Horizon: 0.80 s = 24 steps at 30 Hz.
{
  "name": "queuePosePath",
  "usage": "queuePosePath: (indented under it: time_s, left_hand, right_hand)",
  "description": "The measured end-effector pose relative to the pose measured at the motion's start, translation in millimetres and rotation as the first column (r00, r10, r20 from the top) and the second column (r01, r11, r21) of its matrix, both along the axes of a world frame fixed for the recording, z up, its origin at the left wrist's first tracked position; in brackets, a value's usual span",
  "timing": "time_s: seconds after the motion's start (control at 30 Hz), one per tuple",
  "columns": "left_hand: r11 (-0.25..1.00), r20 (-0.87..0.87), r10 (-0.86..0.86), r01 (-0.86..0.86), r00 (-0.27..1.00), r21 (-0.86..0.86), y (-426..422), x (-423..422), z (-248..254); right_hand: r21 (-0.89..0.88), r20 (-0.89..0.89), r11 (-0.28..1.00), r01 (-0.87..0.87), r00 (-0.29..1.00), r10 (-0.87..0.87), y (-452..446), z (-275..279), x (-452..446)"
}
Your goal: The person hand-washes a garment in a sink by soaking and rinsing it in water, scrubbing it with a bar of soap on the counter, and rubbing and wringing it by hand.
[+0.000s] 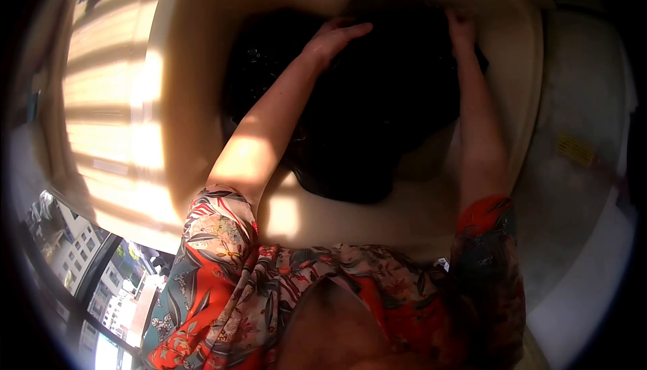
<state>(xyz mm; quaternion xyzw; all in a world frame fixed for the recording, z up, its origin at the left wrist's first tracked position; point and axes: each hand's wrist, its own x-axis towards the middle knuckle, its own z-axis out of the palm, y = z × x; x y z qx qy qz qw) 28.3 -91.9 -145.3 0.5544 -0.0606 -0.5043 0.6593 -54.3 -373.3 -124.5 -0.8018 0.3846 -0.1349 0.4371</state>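
Observation:
A large black, cloth-like bundle lies spread in a deep beige tub. Small glints show on its left part, and its folds are lost in the dark. My left hand rests at its upper left part, thumb stretched out to the right and fingers partly hidden against the black. At the bundle's upper right edge is my right hand, its fingers bent at the border of the material. Shadow hides part of that grip. Both my arms reach down over the tub from floral sleeves.
The tub's high walls curve round both arms, with a sunlit striped surface along its left side. A grey surface with a yellow label stands at the right. Windows show buildings at lower left.

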Motion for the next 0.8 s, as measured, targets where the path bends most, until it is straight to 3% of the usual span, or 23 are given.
queuePosePath:
  time_s: [0.03,0.07,0.1,0.13,0.2,0.27,0.3,0.33,0.4,0.43,0.47,0.5,0.53,0.57,0.6,0.63,0.73,0.77,0.8]
  left_hand:
    - [0.998,0.122,-0.030,0.022,0.992,0.063,-1,-5,-1]
    - [0.991,0.241,-0.069,0.039,0.968,0.125,-4,-9,-4]
    - [0.987,0.358,-0.052,-0.006,0.932,0.159,-9,-13,-29]
    - [0.992,0.249,-0.024,-0.007,0.968,0.126,-8,-12,-47]
    - [0.998,0.032,0.020,-0.022,0.999,0.063,-1,-7,-69]
    - [0.995,-0.020,0.098,-0.098,0.995,-0.015,3,-4,-51]
    - [0.990,-0.052,0.128,-0.131,0.990,-0.060,2,-5,-37]
    - [0.974,-0.258,0.185,-0.211,0.948,-0.079,0,-7,-19]
    - [0.930,-0.629,0.254,-0.364,0.735,-0.049,2,-10,11]
    - [0.894,-0.523,0.212,-0.380,0.825,-0.236,-4,-6,-36]
    - [0.933,-0.312,0.333,-0.358,0.890,-0.024,4,-13,-31]
    - [0.905,-0.005,0.386,-0.380,0.922,-0.193,-4,-26,-89]
    - [0.922,0.211,0.362,-0.316,0.908,-0.221,-9,-32,-116]
    - [0.934,0.415,0.349,-0.272,0.840,-0.234,-13,-39,-141]
    - [0.974,0.522,0.226,-0.208,0.822,-0.093,-13,-39,-120]
    - [0.987,0.616,0.084,-0.150,0.783,0.056,-12,-30,-89]
    - [0.867,0.697,-0.334,-0.083,0.634,0.492,-16,-28,-32]
    - [0.940,0.714,-0.207,-0.065,0.668,0.334,-6,-19,-47]
    - [0.985,0.704,-0.090,-0.041,0.704,0.166,4,-10,-62]
  right_hand:
    - [-0.100,-0.194,0.990,-0.103,0.978,0.083,7,-7,6]
    - [-0.514,-0.276,0.812,-0.276,0.950,0.147,30,-29,2]
    - [-0.574,-0.317,0.702,-0.423,0.904,0.286,49,-47,-9]
    - [-0.615,-0.368,0.566,-0.549,0.835,0.410,62,-61,-19]
    - [-0.342,-0.515,0.758,-0.556,0.785,0.344,55,-22,-12]
    - [-0.220,-0.331,0.927,-0.303,0.917,0.222,39,-14,0]
    - [-0.327,-0.306,0.900,-0.287,0.934,0.186,51,-26,1]
    - [-0.433,-0.281,0.860,-0.269,0.947,0.154,71,-38,5]
    - [-0.559,-0.061,0.737,-0.380,0.905,0.420,164,0,-11]
    - [-0.573,-0.021,0.732,-0.369,0.899,0.437,183,4,-6]
    - [-0.585,0.019,0.728,-0.357,0.891,0.453,199,5,-1]
    - [-0.597,0.059,0.725,-0.345,0.882,0.468,211,6,1]
    - [-0.608,0.098,0.721,-0.331,0.871,0.482,216,6,1]
    - [-0.495,-0.125,0.799,-0.342,0.938,0.324,173,-35,15]
    - [-0.441,-0.287,0.708,-0.552,0.834,0.471,146,-32,14]
    - [-0.213,0.285,0.884,-0.416,0.839,0.463,142,-50,9]
    - [0.018,0.085,0.988,-0.150,0.985,0.148,153,-59,-10]
    - [-0.427,-0.060,0.858,-0.285,0.956,0.288,185,-30,-14]
    - [-0.520,0.029,0.795,-0.312,0.924,0.381,221,-4,-16]
